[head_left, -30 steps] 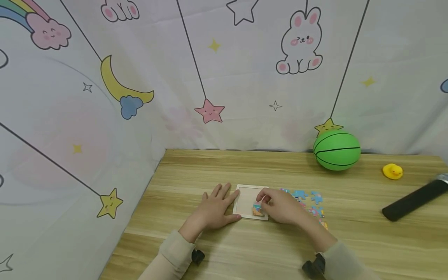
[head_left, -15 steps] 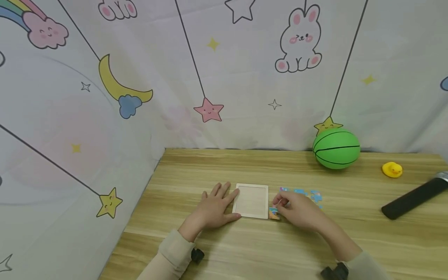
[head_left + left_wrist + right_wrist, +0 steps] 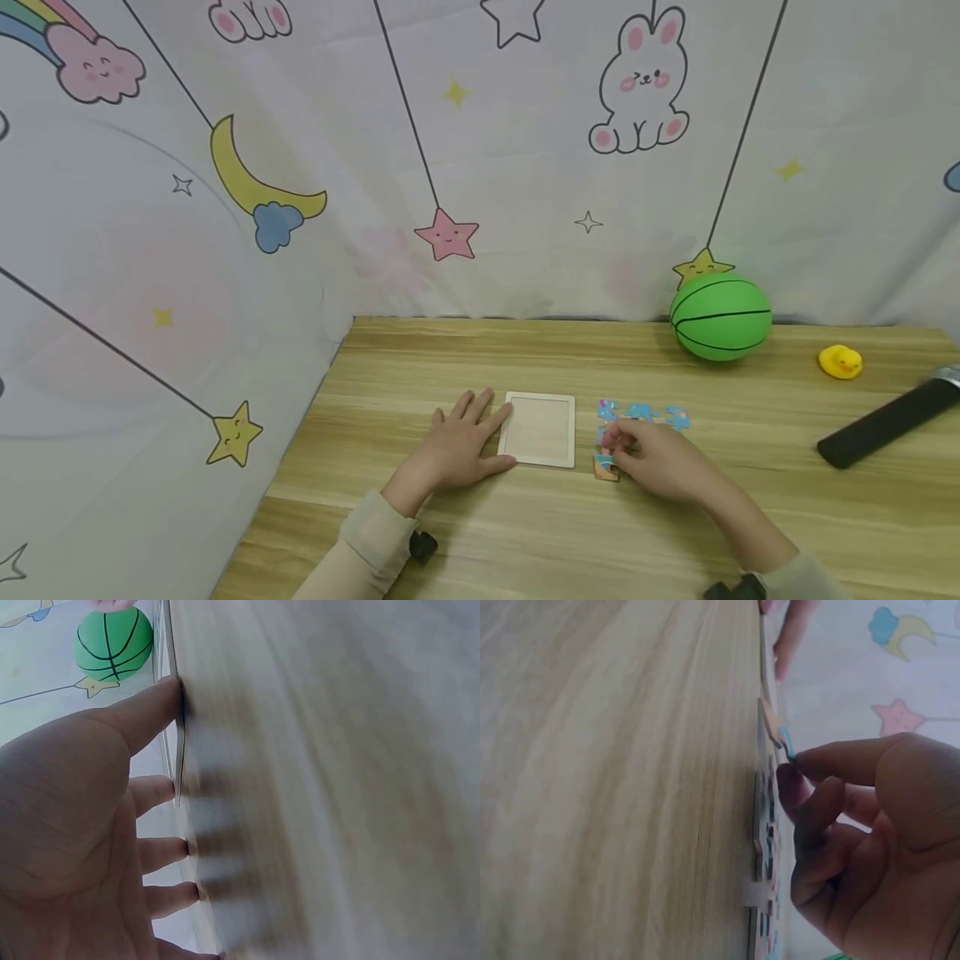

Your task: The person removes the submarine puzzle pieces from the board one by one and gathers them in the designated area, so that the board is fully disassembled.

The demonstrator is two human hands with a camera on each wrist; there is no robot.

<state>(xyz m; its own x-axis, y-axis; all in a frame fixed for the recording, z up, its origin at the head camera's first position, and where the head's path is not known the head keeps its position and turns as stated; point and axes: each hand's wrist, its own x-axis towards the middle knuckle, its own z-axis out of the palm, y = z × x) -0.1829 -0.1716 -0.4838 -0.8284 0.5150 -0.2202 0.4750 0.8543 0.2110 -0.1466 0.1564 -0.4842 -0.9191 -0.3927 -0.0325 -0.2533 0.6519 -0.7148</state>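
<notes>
Left hand (image 3: 461, 446) lay flat, fingers straight, against the puzzle tray (image 3: 540, 431) edge. Right hand (image 3: 654, 458) pinched a puzzle piece (image 3: 604, 467) on the table (image 3: 525, 533), just right of the tray. The loose pinch could probably drop it among nearby loose pieces (image 3: 642, 412).

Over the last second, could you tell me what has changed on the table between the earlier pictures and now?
The right hand carried a puzzle piece out of the puzzle tray and rightward, to the table beside the loose pieces; it still pinches it. The left hand stays flat against the tray's left edge. The tray, green ball and rubber duck have not moved.
</notes>
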